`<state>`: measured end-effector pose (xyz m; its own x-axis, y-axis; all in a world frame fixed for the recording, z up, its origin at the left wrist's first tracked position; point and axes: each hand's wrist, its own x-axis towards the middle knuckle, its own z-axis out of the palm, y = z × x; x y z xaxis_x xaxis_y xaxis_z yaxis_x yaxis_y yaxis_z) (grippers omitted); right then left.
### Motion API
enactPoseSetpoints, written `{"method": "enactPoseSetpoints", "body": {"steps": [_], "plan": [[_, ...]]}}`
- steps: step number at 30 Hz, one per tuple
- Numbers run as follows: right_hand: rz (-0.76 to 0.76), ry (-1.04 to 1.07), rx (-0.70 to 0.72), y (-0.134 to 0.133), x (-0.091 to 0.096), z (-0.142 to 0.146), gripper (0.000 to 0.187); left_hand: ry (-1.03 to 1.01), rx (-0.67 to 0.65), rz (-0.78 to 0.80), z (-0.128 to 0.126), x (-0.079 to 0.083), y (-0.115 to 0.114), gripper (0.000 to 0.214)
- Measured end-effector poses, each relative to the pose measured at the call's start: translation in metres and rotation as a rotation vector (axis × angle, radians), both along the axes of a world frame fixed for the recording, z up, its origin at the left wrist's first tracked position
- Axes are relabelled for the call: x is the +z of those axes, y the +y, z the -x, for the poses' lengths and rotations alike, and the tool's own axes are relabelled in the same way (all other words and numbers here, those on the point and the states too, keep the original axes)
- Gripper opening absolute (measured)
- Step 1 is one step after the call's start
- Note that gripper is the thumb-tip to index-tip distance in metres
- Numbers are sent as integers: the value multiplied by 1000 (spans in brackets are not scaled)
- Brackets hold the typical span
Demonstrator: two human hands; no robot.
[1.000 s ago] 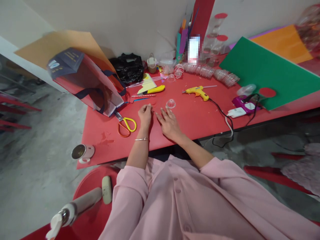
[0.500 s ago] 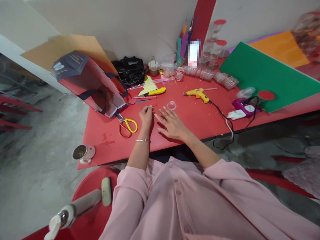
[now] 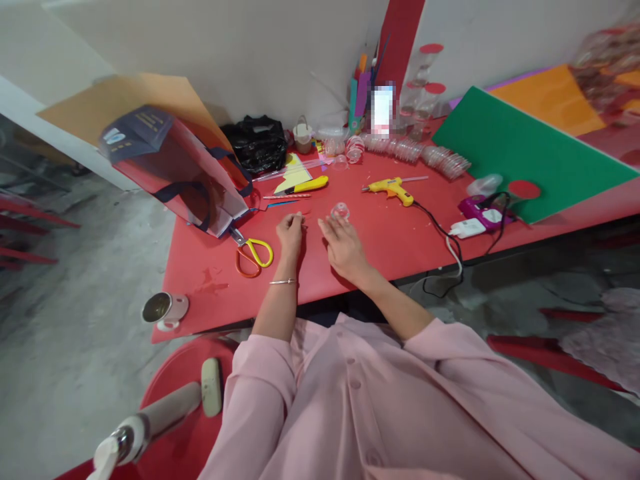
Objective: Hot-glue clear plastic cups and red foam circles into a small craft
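My left hand (image 3: pixel 291 233) rests on the red table (image 3: pixel 390 247) with its thumb and fingers pinched together. A thin reddish sliver seems to lie at its fingertips, but it blends with the tabletop and I cannot make it out. To its right, my right hand (image 3: pixel 346 252) lies palm down, fingers stretched out, holding nothing. Just beyond those fingertips sits a small clear plastic cup (image 3: pixel 341 211). Scissors (image 3: pixel 254 257) with yellow and orange handles lie left of my left hand. Farther back are a yellow utility knife (image 3: pixel 314 185) and a striped stick (image 3: pixel 286 197).
A yellow glue gun (image 3: pixel 393 189) with a black cord lies to the right. Stacked clear cups (image 3: pixel 400 149) line the back. A green board (image 3: pixel 525 153) leans at right, a bag (image 3: pixel 185 173) stands at left, and a mug (image 3: pixel 173 308) sits on the left front corner.
My right hand has moved slightly away from my left, its fingers drawing closer together near the clear cup. My left hand keeps its pinch. The whole view has shifted a little.
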<state>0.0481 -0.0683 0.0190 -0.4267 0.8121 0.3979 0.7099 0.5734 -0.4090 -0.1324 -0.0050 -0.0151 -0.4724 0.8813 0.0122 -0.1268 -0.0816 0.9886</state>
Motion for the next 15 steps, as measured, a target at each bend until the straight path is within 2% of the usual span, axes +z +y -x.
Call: {"method": "enactPoseSetpoints", "body": {"steps": [2,4,8,11,13,15], "plan": [[-56,13,-19,1,10,-3,68,-26,-3,-20,-1,0,0,30],[-44,-13,-11,3,9,-2,69,-22,-5,-30,-2,-1,0,30],[91,-115,22,6,-13,5,63,38,10,-5,0,0,1,29],[82,-106,11,6,-29,9,64,52,10,-7,2,3,0,31],[71,-69,14,6,-32,9,69,48,9,-2,2,4,0,32],[94,-48,37,9,-28,7,72,42,12,8,1,4,-1,31]]}}
